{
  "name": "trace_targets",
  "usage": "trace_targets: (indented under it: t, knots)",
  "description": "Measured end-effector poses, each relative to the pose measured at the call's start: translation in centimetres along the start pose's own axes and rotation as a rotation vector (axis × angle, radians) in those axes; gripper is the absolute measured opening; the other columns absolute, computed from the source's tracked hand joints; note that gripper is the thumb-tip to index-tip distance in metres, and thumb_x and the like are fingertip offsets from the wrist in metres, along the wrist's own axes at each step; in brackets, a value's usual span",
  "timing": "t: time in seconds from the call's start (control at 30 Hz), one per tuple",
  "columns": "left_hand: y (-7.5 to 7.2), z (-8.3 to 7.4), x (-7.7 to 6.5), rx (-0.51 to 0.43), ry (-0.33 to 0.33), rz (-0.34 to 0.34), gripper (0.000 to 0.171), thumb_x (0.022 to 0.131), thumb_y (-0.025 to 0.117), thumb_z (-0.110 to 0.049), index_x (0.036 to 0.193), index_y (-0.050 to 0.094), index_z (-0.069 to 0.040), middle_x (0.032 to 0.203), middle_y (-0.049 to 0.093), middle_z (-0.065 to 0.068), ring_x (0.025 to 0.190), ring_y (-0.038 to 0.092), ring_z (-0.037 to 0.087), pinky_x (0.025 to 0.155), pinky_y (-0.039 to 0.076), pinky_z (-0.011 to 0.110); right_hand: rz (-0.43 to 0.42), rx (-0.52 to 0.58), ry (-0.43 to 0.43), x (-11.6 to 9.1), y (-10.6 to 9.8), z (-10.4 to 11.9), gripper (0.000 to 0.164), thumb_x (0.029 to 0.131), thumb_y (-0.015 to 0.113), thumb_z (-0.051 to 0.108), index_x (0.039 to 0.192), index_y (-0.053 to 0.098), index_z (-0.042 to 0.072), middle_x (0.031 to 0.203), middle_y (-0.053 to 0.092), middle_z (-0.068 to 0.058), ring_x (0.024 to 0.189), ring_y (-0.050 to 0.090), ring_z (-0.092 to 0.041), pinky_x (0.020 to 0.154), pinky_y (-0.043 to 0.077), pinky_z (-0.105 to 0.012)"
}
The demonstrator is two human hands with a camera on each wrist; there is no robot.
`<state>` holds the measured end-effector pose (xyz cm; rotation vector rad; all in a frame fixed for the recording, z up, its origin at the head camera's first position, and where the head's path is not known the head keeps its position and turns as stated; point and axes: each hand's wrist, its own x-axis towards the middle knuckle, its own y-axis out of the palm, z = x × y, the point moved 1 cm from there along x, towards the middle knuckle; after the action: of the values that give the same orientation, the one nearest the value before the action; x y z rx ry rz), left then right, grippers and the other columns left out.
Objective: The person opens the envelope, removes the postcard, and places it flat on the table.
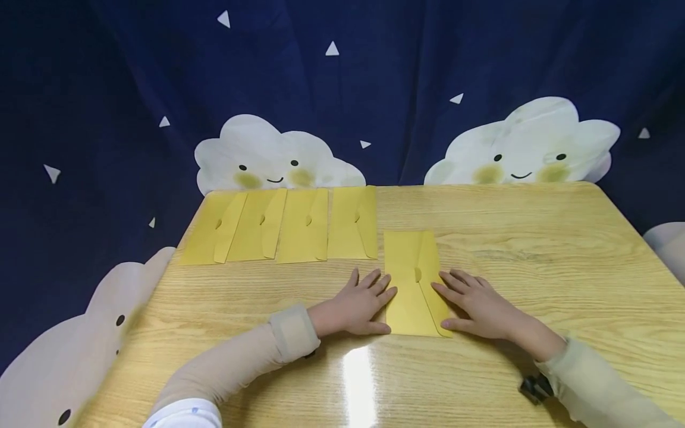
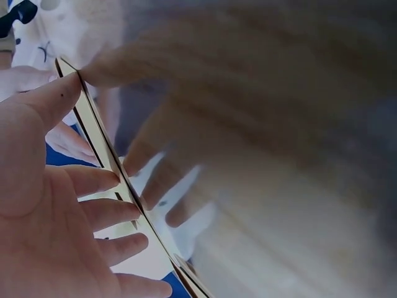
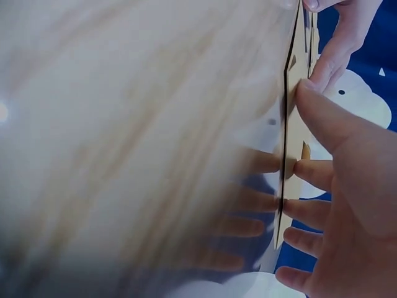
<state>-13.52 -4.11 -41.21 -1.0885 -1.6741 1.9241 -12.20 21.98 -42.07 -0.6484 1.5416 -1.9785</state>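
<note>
A yellow envelope lies flap side up on the wooden table, its long sides pointing away from me. Along its left edge, my left hand rests with fingers spread and fingertips right at the paper. My right hand mirrors it on the other side, fingertips touching the right edge by the flap. In the left wrist view the left fingers are straight at the envelope's thin edge. The right wrist view shows the right thumb and fingers against the opposite edge.
Several more yellow envelopes lie side by side in a row at the table's far left. The wooden table ends at a dark blue curtain with white clouds and triangles. A small black object sits by the right sleeve.
</note>
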Motion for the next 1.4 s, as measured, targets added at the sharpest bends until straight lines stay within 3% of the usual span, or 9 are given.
trace_targets:
  t: [1.0,1.3,1.4]
  knots:
    - [0.8,-1.9,-2.1,0.056,-0.001,-0.057,0.077,0.085,0.044,-0.062,0.144,0.028,-0.016,0.149,0.021,0.009,0.136,0.014,0.028,0.102,0.019,0.056,0.049,-0.028,-0.024,-1.0,-0.7,2.1,0.069,0.083,0.058,0.049,0.133,0.046,0.003,0.135,0.040,-0.024,0.124,0.033,-0.043,0.089,0.032,-0.061]
    - [0.8,-2.1,-2.3,0.073,0.005,-0.054,0.077,0.085,0.044,-0.063,0.144,0.029,-0.017,0.149,0.022,0.008,0.136,0.016,0.028,0.102,0.020,0.055,-0.066,0.005,-0.006,0.3,-1.0,1.0,0.069,0.081,0.065,0.042,0.133,0.045,0.001,0.139,0.033,-0.026,0.125,0.029,-0.045,0.088,0.031,-0.062]
    - [0.8,-2.3,-2.4,0.078,0.010,-0.054,0.077,0.084,0.044,-0.063,0.144,0.029,-0.017,0.149,0.023,0.008,0.136,0.017,0.028,0.102,0.021,0.055,-0.069,0.031,0.029,1.0,-1.0,0.4,0.072,0.080,0.066,0.042,0.134,0.043,0.000,0.141,0.029,-0.027,0.126,0.025,-0.045,0.090,0.028,-0.064]
